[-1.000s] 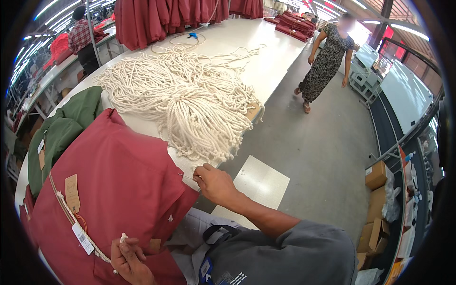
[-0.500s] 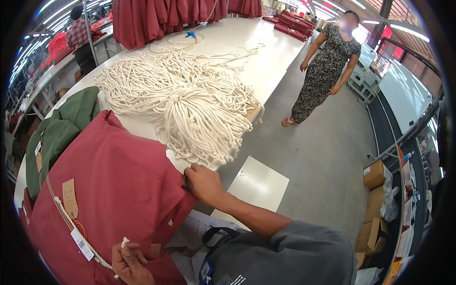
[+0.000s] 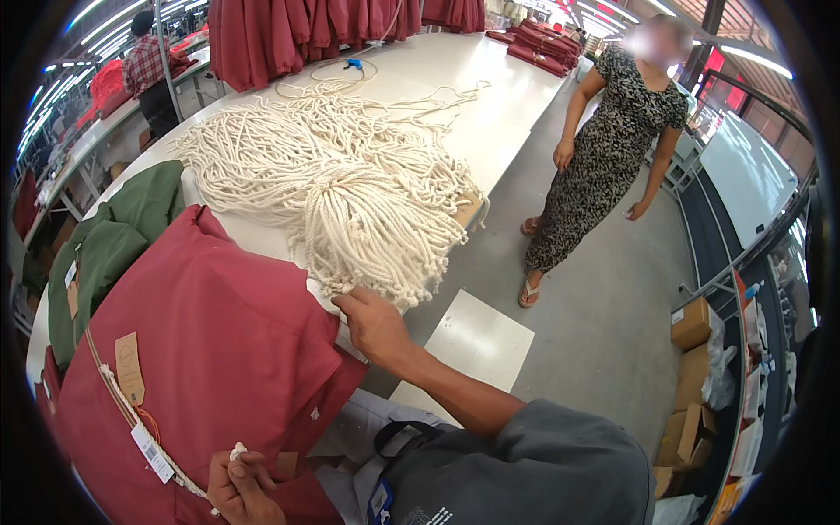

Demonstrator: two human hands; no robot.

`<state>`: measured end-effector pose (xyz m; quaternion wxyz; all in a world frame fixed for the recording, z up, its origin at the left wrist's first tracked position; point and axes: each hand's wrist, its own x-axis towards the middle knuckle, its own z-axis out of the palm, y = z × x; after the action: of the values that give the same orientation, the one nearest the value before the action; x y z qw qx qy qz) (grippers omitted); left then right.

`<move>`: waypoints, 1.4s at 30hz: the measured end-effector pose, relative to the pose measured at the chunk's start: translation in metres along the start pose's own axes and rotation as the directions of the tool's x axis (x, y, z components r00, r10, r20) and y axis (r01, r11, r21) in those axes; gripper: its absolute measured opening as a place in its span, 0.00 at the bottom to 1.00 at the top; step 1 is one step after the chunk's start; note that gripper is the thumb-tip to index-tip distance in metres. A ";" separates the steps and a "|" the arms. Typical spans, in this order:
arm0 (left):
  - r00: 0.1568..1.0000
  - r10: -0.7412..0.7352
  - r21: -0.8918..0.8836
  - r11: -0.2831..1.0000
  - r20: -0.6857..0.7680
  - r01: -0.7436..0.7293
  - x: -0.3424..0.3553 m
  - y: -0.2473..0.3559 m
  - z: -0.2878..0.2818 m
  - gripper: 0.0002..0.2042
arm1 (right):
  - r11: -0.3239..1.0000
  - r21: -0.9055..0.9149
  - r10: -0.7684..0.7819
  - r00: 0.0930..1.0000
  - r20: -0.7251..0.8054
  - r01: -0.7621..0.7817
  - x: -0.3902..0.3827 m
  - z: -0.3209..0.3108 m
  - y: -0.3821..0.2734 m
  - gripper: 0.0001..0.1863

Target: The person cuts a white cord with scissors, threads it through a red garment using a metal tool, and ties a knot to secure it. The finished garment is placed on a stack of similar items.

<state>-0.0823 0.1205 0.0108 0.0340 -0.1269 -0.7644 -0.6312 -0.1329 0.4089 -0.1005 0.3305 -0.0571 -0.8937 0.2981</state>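
A red garment point(image 3: 201, 350) lies spread on the white table point(image 3: 490, 114) in front of me, with a cream drawcord and brown and white tags along its lower left side. My left hand point(image 3: 238, 486) pinches the knotted end of that drawcord at the bottom of the view. My right hand point(image 3: 372, 322) rests on the garment's right edge, fingers reaching to the fringe of a big pile of cream cords point(image 3: 350, 188) that lies just beyond it.
Green garments point(image 3: 105, 245) are stacked left of the red one. A person in a patterned dress point(image 3: 604, 157) stands in the aisle to the right. Red garments hang at the table's far end point(image 3: 289, 35). Cardboard boxes point(image 3: 691, 324) sit at the right.
My right hand has slid up and left along the garment's edge to the cord pile. The person in the patterned dress has walked nearer along the aisle.
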 end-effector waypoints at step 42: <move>0.959 -0.168 0.059 0.986 0.227 0.159 -0.017 0.013 -0.041 0.07 | 0.549 0.834 -0.575 0.753 0.320 0.064 0.004 -0.045 -0.156 0.10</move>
<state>-0.0675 0.0804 0.0274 -0.1049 -0.1354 -0.7836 -0.5972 -0.0931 0.3048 0.0175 0.0939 0.3559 -0.7198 0.5885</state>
